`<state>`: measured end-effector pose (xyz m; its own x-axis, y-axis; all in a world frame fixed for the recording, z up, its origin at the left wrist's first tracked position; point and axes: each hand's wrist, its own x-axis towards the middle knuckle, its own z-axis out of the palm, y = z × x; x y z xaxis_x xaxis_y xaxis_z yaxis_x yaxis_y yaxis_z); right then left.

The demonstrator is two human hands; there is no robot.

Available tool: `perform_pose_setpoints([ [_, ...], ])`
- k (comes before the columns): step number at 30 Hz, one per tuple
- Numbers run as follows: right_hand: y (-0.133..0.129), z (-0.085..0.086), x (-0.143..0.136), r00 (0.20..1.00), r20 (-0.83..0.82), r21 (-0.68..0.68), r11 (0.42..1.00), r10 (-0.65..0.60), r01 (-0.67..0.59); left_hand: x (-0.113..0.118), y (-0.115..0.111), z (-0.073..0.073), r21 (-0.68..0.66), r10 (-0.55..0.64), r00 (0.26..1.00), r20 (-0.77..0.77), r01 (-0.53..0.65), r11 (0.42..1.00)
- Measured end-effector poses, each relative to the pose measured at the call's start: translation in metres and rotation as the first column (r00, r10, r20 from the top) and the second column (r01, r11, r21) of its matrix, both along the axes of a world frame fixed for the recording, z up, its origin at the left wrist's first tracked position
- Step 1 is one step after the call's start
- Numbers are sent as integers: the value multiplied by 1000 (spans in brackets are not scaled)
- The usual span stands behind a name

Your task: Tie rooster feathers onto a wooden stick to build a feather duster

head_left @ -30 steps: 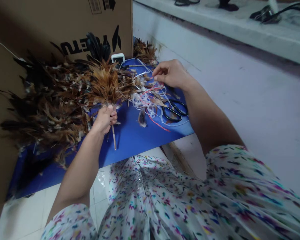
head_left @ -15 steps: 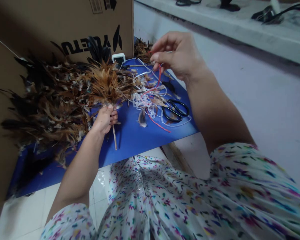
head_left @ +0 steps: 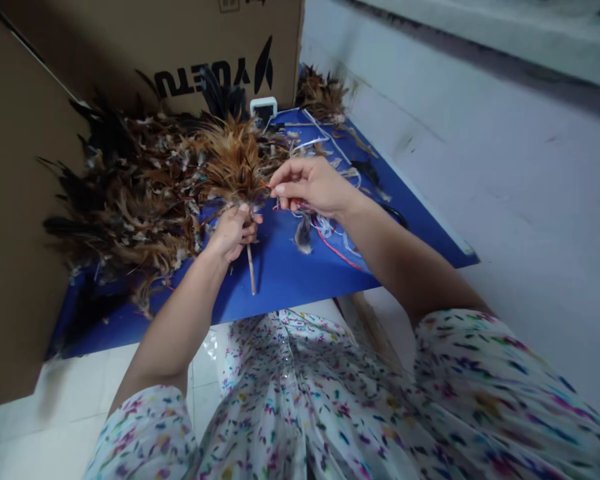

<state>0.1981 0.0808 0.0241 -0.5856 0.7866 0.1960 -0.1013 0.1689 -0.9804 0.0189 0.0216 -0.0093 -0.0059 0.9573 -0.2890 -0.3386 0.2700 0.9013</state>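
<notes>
My left hand (head_left: 234, 232) is closed round the neck of a feather bundle (head_left: 235, 157), where brown feathers meet a thin stick (head_left: 251, 270). The stick's lower end points down toward the table's front edge. Just right of the bundle, my right hand (head_left: 313, 185) pinches a thin red string (head_left: 266, 184) between thumb and fingertips. More red string (head_left: 337, 252) curves over the blue table below my right wrist, beside tangled white strands (head_left: 326, 227). Black scissors (head_left: 394, 215) show only in part behind my right forearm.
A large feather pile (head_left: 140, 193) covers the left of the blue table (head_left: 280, 280). Cardboard boxes (head_left: 105, 47) stand behind and left. At the back are a small white-framed device (head_left: 263, 107) and another feather bundle (head_left: 323, 93). A wall (head_left: 455, 167) rises at right.
My right hand has come down and left, close to the feather bundle, still pinching the red string. My left hand keeps its hold. The view has shifted, so the table appears further right.
</notes>
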Motion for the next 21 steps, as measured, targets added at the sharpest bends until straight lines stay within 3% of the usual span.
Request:
perform_pose_setpoints([
  [5, -12, -11, -19, 988, -63, -56, 988, 142, -146, 2, 0, -3, 7, -49, 999, -1, 49, 999],
  [9, -13, -19, -26, 984, -76, -45, 985, 161, -164, 2, -2, -7, 57, -138, 990, -28, 140, 989],
  [17, -2, -26, -9, 996, -88, -87, 996, 29, -37, 1, -5, -6, -16, -207, 977, 44, 208, 978],
  [21, 4, -23, 1, 998, 7, 52, 996, -70, 70, -2, -3, -3, -46, -184, 982, 43, 186, 982],
])
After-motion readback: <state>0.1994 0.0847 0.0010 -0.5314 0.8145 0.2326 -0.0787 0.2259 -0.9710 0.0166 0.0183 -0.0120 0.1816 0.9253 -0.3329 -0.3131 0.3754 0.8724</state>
